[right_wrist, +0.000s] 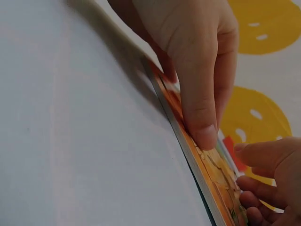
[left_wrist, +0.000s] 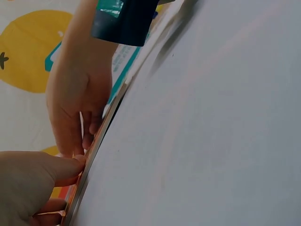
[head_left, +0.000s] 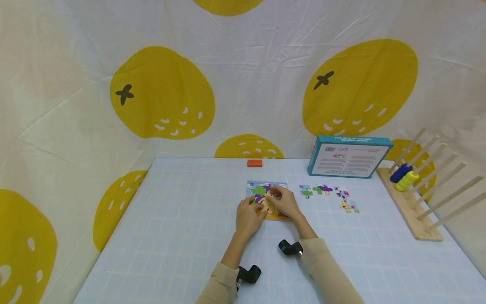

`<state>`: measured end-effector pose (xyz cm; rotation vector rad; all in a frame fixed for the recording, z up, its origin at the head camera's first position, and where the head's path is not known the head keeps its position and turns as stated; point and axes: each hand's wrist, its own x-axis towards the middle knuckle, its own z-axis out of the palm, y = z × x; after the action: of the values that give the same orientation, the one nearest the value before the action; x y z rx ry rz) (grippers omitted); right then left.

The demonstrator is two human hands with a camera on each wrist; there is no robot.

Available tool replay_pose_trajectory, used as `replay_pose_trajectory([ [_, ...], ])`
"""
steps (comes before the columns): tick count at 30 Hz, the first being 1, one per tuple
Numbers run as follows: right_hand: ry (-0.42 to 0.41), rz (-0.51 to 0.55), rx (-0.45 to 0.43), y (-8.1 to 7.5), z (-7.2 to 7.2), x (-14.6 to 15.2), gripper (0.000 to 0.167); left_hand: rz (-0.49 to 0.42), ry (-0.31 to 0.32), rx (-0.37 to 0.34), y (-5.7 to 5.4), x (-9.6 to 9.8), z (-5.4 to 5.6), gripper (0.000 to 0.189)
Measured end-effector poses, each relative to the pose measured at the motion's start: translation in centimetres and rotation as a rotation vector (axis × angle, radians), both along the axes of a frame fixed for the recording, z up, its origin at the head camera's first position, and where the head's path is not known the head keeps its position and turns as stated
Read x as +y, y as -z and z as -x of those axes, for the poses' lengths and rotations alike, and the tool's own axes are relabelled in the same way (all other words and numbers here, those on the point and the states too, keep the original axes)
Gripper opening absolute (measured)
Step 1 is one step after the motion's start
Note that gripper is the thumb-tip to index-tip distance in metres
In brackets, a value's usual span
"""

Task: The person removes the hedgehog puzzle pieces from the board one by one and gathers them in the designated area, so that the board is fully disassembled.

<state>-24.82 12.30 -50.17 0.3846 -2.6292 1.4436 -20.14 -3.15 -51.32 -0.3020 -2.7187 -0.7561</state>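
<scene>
A jigsaw puzzle board (head_left: 281,217) with a colourful cartoon picture and an orange lower border lies flat on the table. My left hand (head_left: 248,215) rests on its left side, fingers relaxed and fingertips on the picture. From the right, my right hand (head_left: 284,202) reaches over the board, thumb and index finger pinching a puzzle piece at the picture's middle; the fingers mostly hide that piece. In the right wrist view, the right thumb (right_wrist: 205,136) points down onto the picture, with the left hand (right_wrist: 277,174) opposite.
Several loose puzzle pieces (head_left: 322,189) lie right of the board. Behind it is a red-orange block (head_left: 255,163). A teal and white box (head_left: 349,158) stands at the back right, beside a wooden peg rack (head_left: 410,207) with blue beads (head_left: 400,173) and yellow beads (head_left: 406,181).
</scene>
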Motion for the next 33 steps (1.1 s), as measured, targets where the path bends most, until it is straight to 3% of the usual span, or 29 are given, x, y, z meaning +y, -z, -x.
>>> replay_pose_trajectory([
  [6, 0.018, -0.122, -0.004, -0.1, 0.5, -0.9, 0.035, -0.043, 0.010, -0.003, 0.1, -0.3, 0.0, 0.024],
  [15, -0.063, -0.289, -0.081, -0.8, 1.2, -1.0, 0.043, -0.077, -0.001, -0.033, 0.0, -0.3, -0.1, 0.023],
  [24, -0.094, -0.258, -0.180, -1.3, 1.4, -0.7, 0.043, -0.100, -0.007, -0.050, -0.1, -0.3, -0.2, 0.022],
  [33, -0.066, -0.198, -0.336, -1.8, 1.7, -0.8, 0.038, -0.099, -0.009, -0.062, -0.1, -0.2, -0.3, 0.023],
])
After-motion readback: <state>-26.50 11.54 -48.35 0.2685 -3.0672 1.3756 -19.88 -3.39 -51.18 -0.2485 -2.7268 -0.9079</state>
